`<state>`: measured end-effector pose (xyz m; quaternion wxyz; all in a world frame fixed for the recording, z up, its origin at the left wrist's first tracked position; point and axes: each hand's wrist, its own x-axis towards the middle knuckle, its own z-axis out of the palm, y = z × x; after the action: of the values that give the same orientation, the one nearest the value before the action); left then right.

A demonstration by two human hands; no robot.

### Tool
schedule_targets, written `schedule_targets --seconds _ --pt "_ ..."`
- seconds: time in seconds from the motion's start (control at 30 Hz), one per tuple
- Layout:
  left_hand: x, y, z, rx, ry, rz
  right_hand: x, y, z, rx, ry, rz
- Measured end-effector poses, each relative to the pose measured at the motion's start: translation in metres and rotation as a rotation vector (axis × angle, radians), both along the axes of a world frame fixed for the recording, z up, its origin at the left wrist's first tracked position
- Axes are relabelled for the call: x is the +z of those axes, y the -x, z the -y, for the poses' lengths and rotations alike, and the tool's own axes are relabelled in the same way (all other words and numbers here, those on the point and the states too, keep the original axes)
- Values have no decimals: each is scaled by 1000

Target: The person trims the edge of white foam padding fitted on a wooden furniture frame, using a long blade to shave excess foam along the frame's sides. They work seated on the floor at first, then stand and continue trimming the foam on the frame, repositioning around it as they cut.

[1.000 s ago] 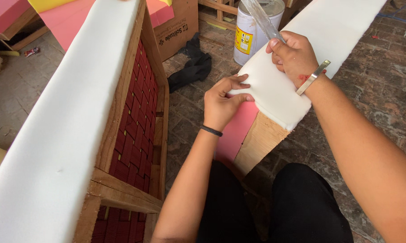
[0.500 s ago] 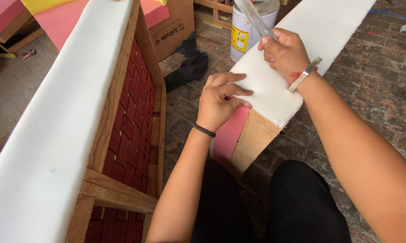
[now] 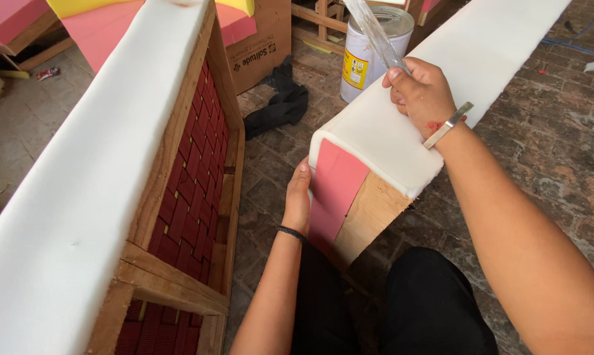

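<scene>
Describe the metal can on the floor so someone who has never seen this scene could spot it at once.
Start at the long white foam-covered wooden piece running from the person's lap to the upper right. Just past the right hand, beside the foam's left edge, a cylindrical metal can stands on the brick floor. It alone is round and white with a yellow label, unlike the brown cardboard box and black cloth to its left.

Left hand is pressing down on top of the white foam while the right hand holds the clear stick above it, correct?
Not quite. In the head view the left hand presses the side of the white foam, beside the pink foam, not the top. The right hand does hold the clear stick.
</scene>
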<state>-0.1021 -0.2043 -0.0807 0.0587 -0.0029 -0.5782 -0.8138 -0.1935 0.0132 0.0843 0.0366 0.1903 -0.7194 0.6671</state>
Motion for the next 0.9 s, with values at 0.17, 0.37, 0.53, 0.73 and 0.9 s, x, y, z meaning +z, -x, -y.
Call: schedule_targets --seconds 0.17,0.37,0.53,0.73,0.9 --pt "-15 5 13 17 30 179 -1 -2 -1 12 20 11" --pt "22 -3 15 113 167 167 -1 2 -4 13 22 2" --pt "95 -5 -7 150 351 -280 -2 5 -9 27 39 5" --pt "138 -23 -67 355 1048 -689 -6 5 -15 -14 141 -54" --pt "126 -33 -86 431 1033 -720 -8 7 -26 -46 203 -101"
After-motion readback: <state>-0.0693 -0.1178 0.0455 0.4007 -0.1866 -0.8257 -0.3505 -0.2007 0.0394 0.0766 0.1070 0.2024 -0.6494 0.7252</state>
